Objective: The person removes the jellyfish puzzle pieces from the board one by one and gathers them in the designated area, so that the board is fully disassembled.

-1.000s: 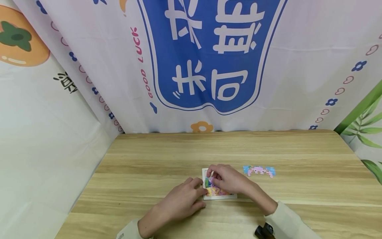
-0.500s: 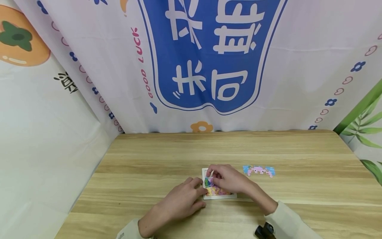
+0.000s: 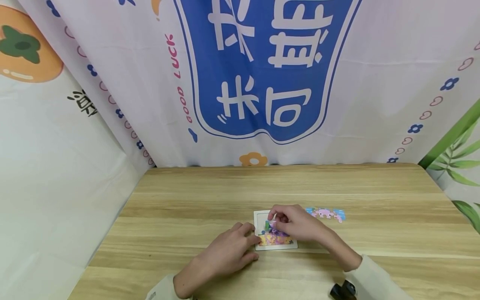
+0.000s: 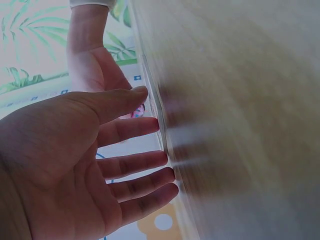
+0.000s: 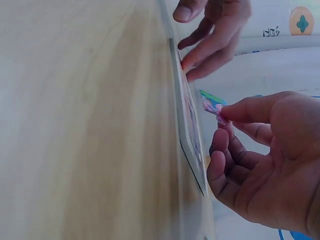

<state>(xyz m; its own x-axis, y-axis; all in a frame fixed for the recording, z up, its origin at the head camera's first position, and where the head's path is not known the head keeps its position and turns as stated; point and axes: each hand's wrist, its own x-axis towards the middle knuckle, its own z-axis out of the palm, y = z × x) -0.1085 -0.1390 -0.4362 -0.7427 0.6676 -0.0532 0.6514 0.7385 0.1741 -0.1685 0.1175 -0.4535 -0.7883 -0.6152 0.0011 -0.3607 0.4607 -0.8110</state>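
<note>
A square puzzle board with a white border lies on the table, its lower part filled with yellow and purple picture pieces. Above it the right hand pinches a small puzzle piece, green, blue and pink, between thumb and fingers; in the right wrist view the piece is tilted and off the board. The left hand rests at the board's left edge, fingertips touching it. Its fingers look nearly straight in the left wrist view.
Several blue and pink puzzle pieces lie together on the wooden table right of the board, partly behind the right hand. A black object sits by the right sleeve. A printed curtain hangs behind the table.
The right hand has lifted the puzzle piece and moved slightly right with it, uncovering more of the board's upper left. The left hand has stayed in place.
</note>
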